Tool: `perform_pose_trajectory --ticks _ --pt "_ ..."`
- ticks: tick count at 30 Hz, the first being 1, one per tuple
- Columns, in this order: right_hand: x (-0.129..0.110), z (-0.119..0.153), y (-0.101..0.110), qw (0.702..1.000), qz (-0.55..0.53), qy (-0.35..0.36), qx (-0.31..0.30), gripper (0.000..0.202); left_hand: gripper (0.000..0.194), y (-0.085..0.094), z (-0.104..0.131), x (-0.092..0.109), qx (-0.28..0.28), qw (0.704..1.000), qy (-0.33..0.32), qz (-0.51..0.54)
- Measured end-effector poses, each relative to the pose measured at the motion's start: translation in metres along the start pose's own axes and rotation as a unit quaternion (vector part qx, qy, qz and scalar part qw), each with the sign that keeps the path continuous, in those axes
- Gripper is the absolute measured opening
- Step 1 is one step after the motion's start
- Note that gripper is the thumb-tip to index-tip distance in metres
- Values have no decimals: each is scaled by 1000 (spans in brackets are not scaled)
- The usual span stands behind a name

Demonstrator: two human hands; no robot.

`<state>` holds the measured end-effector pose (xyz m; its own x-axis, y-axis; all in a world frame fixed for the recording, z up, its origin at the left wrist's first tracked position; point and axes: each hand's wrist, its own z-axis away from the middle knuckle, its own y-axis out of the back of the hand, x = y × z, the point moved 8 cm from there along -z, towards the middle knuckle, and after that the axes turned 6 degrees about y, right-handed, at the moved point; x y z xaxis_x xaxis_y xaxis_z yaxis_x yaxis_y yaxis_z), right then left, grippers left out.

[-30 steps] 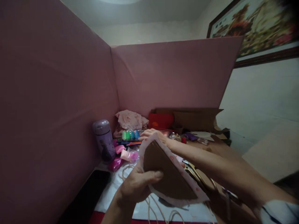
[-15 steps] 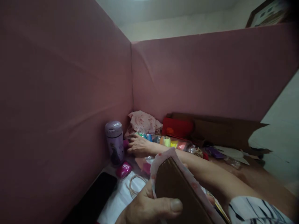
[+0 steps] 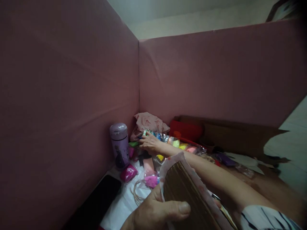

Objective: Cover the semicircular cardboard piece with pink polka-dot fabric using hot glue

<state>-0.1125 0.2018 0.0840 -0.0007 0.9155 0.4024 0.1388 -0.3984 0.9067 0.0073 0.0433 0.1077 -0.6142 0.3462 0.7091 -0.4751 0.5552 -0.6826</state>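
The left hand (image 3: pixel 155 212) is closed on the cardboard piece (image 3: pixel 183 188), its thumb pressed flat across the brown face and its fingers hidden behind. The cardboard piece lies in this grip at its left, lower part, tilted, with 1 corner pointing up above the thumb and the rest running down to the right, out of view. A pale edging (image 3: pixel 202 188) with reddish spots wraps around its rim.

The right hand (image 3: pixel 151 142) is stretched out beyond the cardboard piece, palm down, fingers bent over the near-left end of a row of coloured packets (image 3: pixel 176 143). Whether it grasps anything there cannot be told. Its forearm passes behind the upper corner of the cardboard piece, ending in a white sleeve (image 3: pixel 263 217) with dark lines.

Left of the right hand stands 1 lilac bottle (image 3: pixel 120 145), upright, with a magenta packet (image 3: pixel 129 173) just beside its base. A peach packet (image 3: pixel 148 165) and a bright pink packet (image 3: pixel 151 181) lie between the 2 hands, near a loop of thin cord (image 3: pixel 136 193) on a white sheet (image 3: pixel 117 204). A black flat object (image 3: pixel 96 201) lies at the left edge of the sheet. Behind the packets are a crumpled pink cloth (image 3: pixel 151 122) and a red item (image 3: pixel 184 129), with 2 pink panels (image 3: pixel 203 76) meeting at a corner.
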Motion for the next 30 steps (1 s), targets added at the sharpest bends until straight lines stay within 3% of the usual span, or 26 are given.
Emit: perform_pose_trajectory --ticks 5,11,15,22,30 --pt "2 4 7 1000 20 14 -4 11 36 4 -2 -4 12 1000 2 11" --pt "8 6 10 999 43 10 -4 16 37 0 -2 -3 -1 1000 -4 15" --pt "3 -2 -1 998 58 27 -19 14 32 -5 -2 -2 -22 1000 0 6" --pt "-4 -22 -26 995 78 38 -38 15 41 -3 -2 -2 -23 1000 -4 -1" --pt "10 -27 -13 998 50 -10 -25 22 39 -3 -2 -3 -33 999 -3 -3"
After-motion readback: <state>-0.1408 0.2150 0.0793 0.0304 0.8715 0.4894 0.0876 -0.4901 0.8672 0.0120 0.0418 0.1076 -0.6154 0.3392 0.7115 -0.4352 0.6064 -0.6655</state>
